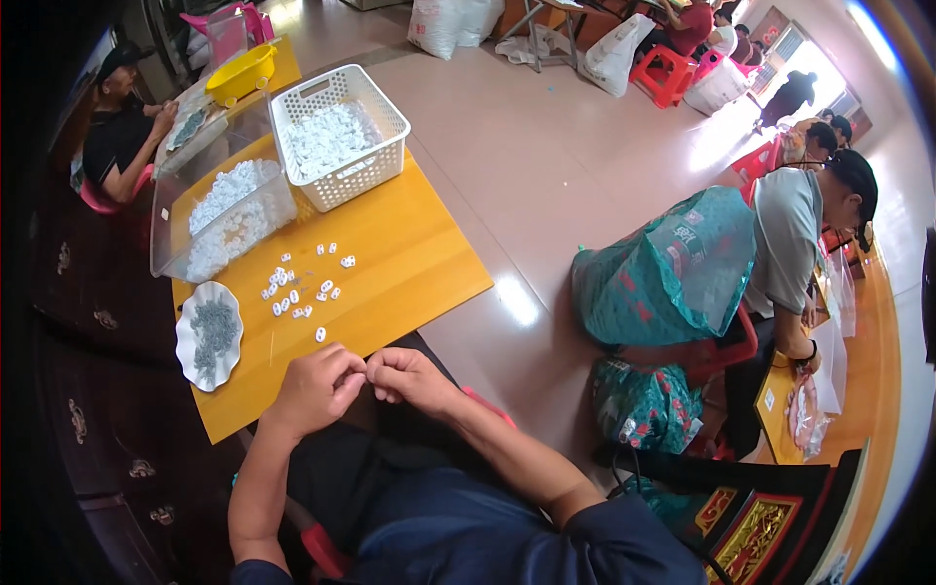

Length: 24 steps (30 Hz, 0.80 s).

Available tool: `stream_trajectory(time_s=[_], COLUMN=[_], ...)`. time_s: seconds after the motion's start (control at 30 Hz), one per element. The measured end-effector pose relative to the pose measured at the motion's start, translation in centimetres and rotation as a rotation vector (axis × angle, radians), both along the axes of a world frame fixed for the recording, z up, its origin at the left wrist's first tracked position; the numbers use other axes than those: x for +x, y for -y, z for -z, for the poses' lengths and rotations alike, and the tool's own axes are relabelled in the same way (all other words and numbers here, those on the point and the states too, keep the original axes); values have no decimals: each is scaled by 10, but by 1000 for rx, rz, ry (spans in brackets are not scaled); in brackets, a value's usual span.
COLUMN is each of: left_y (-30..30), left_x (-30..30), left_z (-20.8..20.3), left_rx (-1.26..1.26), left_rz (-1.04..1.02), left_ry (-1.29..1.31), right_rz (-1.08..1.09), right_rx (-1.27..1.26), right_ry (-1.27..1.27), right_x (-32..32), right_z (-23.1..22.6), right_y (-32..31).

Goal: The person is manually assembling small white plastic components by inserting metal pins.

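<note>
Intently close together at the tabletop's near edge, a worker's 2 bare hands meet at the fingertips, the left hand (pixel 317 388) with thumb and index finger curled to a pinch, the right hand (pixel 409 378) mirroring it. Whatever sits between them is too small to make out. Just beyond the fingers, loose white pieces (pixel 320 334) with dark spots lie scattered across the middle of the yellow tabletop (pixel 419 258). A scalloped white dish (pixel 185 353) of small grey parts (pixel 214 331) stands by the left edge, toward the near corner. Behind it, a clear bin (pixel 168 229) heaped with white pieces takes up the left side, and a perforated white basket (pixel 363 180), also filled, stands beside it at the right edge. To the right, across an aisle, a co-worker in a grey shirt (pixel 788 219) bends over another table near a teal bag (pixel 624 283).

A slip of the pinch could drop a tiny part off the near edge into the dark lap, where it would be hard to find; a forearm brushing the dish, set close to the edge, could tip it. Individual grey parts blur together, the bag's contents are hidden, and the worker's body is cut off below.
</note>
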<state>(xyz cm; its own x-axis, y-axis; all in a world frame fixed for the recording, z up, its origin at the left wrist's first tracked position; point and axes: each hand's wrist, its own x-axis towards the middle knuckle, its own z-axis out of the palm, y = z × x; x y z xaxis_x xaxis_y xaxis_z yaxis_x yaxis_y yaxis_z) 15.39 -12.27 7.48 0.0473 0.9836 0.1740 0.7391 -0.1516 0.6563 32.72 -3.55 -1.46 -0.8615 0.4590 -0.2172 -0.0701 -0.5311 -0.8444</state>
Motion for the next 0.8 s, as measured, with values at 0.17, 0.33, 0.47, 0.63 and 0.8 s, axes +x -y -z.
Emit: stream_trajectory(time_s=[0.17, 0.33, 0.47, 0.63, 0.8], left_y=[9, 13, 20, 28, 21], left_x=[10, 8, 2, 7, 24], left_z=[13, 29, 38, 45, 61], left_rx=[27, 97, 23, 173, 154], left_rz=[-141, -230, -302, -395, -359], left_ry=[145, 205, 324, 371, 489], right_rz=[26, 26, -7, 136, 217], right_rx=[-27, 3, 21, 56, 4], right_ry=[-22, 2, 36, 223, 148], right_x=[-1, -3, -10, -14, -2], right_z=[0, -1, 1, -2, 9], right_y=[1, 4, 9, 9, 2])
